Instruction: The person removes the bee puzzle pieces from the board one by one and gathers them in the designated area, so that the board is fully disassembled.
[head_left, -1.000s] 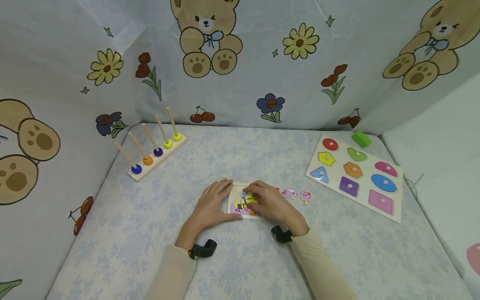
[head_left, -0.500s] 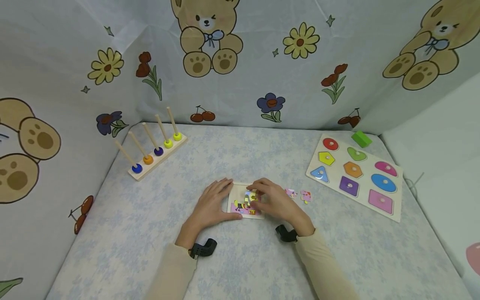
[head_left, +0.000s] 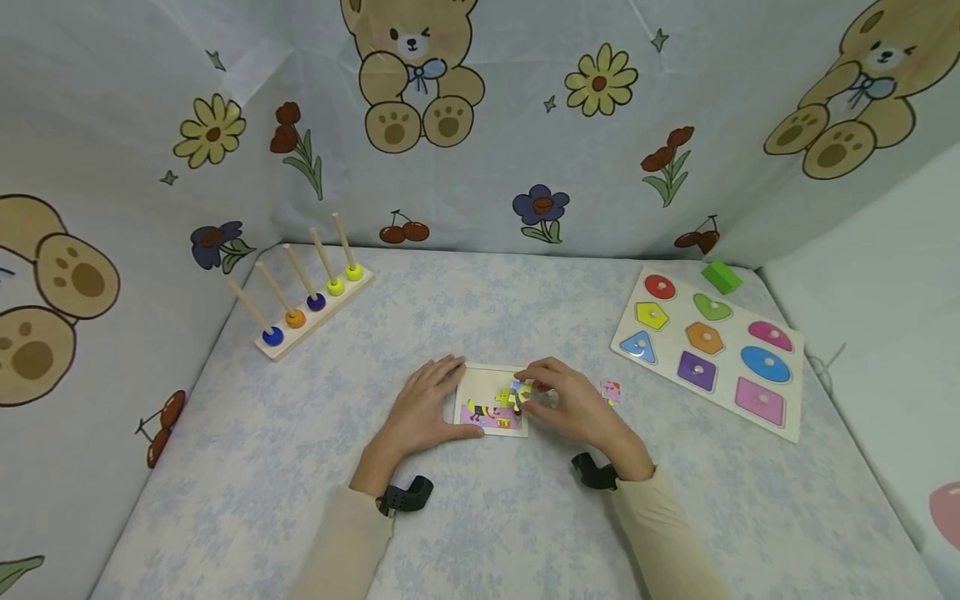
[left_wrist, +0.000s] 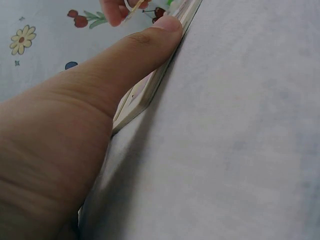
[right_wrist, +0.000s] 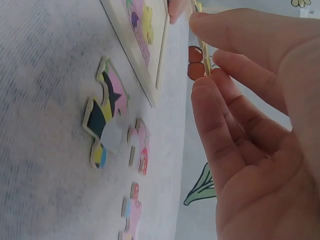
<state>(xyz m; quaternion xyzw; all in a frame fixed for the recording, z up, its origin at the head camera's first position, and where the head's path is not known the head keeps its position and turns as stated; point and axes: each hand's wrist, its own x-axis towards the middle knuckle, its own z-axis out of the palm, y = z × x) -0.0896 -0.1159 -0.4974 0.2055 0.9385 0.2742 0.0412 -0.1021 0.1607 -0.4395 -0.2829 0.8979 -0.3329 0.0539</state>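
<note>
A small pale wooden puzzle tray (head_left: 476, 383) lies on the table, pink and yellow picture pieces (head_left: 487, 418) along its near part. My left hand (head_left: 423, 410) rests against its left side. In the left wrist view the thumb (left_wrist: 142, 47) lies straight along the near edge, its tip on the rim. Over the tray's right side, my right hand (head_left: 577, 408) pinches a yellow jigsaw piece (head_left: 519, 395) with some blue on it between thumb and fingertips. The right wrist view shows this piece (right_wrist: 203, 50) edge-on. Its printed face is mostly hidden there.
Loose jigsaw pieces lie right of the tray: a black-and-yellow one (right_wrist: 97, 120), a pink one (right_wrist: 141, 145) and another pink one (right_wrist: 131, 212). Farther right is a knobbed shape board (head_left: 720, 392) with a green block (head_left: 722, 278) behind. A peg stand (head_left: 315, 319) with rings stands back left.
My right hand has moved right with the yellow piece, from the tray's middle to its right side. The piece has turned in the fingers. My left hand stays in place.
</note>
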